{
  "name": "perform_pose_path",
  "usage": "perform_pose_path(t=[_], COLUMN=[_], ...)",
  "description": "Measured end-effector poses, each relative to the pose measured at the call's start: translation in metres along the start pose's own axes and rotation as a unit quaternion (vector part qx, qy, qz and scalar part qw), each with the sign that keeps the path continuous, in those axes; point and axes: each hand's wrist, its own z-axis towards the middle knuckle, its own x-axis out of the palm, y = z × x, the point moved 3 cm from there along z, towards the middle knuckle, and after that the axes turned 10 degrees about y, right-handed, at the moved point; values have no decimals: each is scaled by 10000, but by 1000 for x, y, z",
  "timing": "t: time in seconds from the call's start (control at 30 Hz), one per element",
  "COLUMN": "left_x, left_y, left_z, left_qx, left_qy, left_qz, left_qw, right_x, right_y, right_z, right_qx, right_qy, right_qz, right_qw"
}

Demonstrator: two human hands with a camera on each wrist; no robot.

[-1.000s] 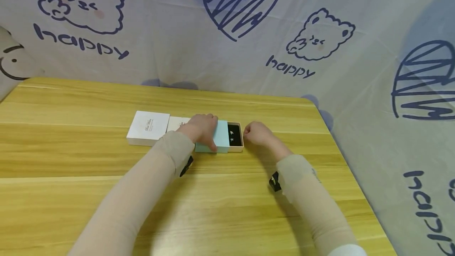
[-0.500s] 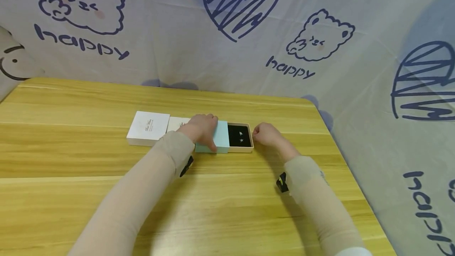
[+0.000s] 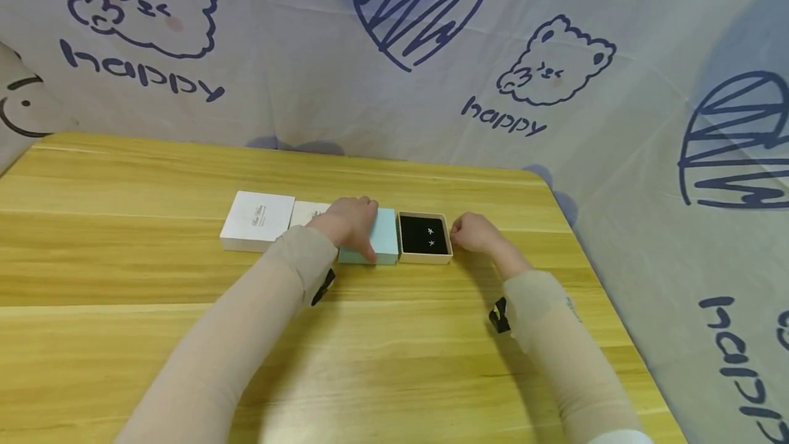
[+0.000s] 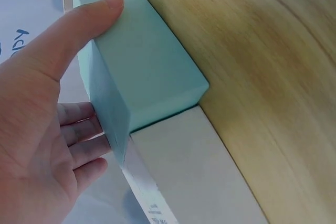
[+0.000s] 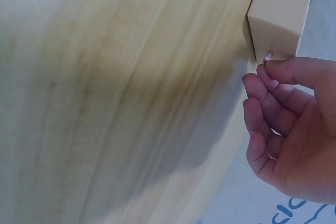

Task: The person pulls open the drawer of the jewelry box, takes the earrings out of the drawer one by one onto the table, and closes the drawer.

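Two bare hands meet a row of small boxes, and part of each grip is hidden. The left hand grips a pale blue sleeve, its thumb on the near side, its other fingertips lost behind the sleeve in the left wrist view. It also covers much of a cream box beside a white box, whose print is too small to read. The right hand pinches a tiny pale tab on the end of a tray, which lies just beside the sleeve's right end; two star-shaped pieces sit on its black insert. Beneath is a yellowish wood-grain table; behind hangs a pale cloth with bears and hearts, some cut off by the edges.
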Motion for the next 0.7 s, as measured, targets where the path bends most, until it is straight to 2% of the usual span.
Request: perform_pose_path(t=[0.37, 0.57, 0.7], left_x=[-4, -8, -7], left_y=[-3, -22, -34], left_z=[-4, 0, 6], left_qx=[118, 422, 446], left_qy=[23, -129, -145], left_qz=[181, 143, 177], left_qw=[9998, 9989, 9987], right_x=[1, 1, 0], right_y=[1, -3, -3], right_z=[0, 3, 3], right_qx=[-119, -400, -555], right_qy=[177, 336, 456], right_qz=[-1, -315, -566], right_qw=[9998, 9981, 9958])
